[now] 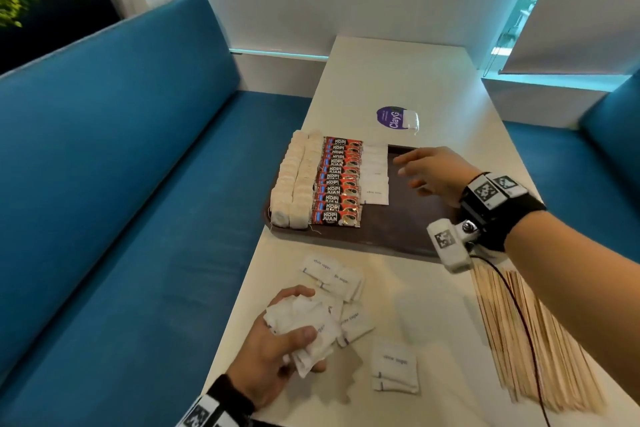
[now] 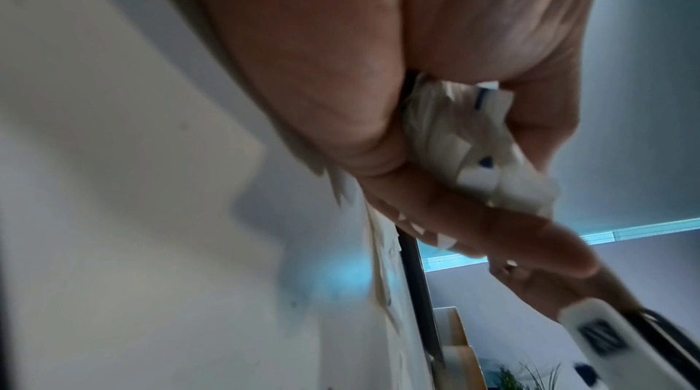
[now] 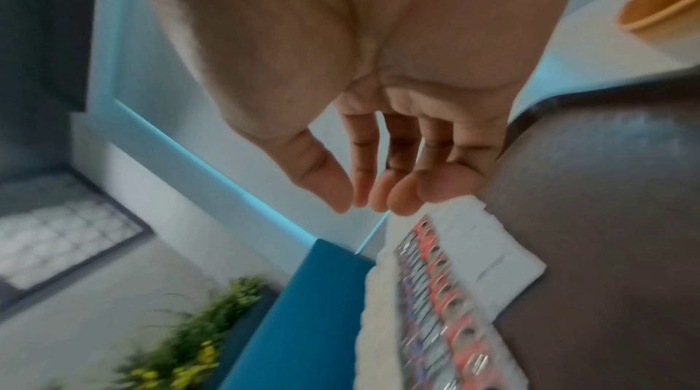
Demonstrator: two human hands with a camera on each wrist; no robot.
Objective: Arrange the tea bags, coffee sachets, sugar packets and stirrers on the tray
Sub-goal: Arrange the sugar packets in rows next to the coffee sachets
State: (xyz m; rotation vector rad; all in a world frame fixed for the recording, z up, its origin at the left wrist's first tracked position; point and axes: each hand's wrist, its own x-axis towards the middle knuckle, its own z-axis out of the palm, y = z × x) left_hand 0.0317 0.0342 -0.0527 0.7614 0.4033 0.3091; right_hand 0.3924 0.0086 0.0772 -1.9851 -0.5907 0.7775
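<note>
A dark brown tray (image 1: pixel 398 229) lies on the white table. On its left part stand two rows of tea bags (image 1: pixel 294 180), a row of red coffee sachets (image 1: pixel 341 180) and a short row of white sugar packets (image 1: pixel 375 173). My left hand (image 1: pixel 277 340) grips a bunch of sugar packets (image 1: pixel 304 326) near the table's front left; the same bunch (image 2: pixel 466 145) shows in the left wrist view. My right hand (image 1: pixel 422 170) hovers over the tray, fingers relaxed and holding nothing, just right of the sugar row (image 3: pixel 488 250). Wooden stirrers (image 1: pixel 526 340) lie in a pile at the front right.
Loose sugar packets (image 1: pixel 394 371) are scattered on the table (image 1: pixel 433 80) in front of the tray. A purple round sticker (image 1: pixel 391 117) and a small white packet (image 1: pixel 410 120) lie beyond the tray. Blue benches (image 1: pixel 121 166) flank the table on both sides.
</note>
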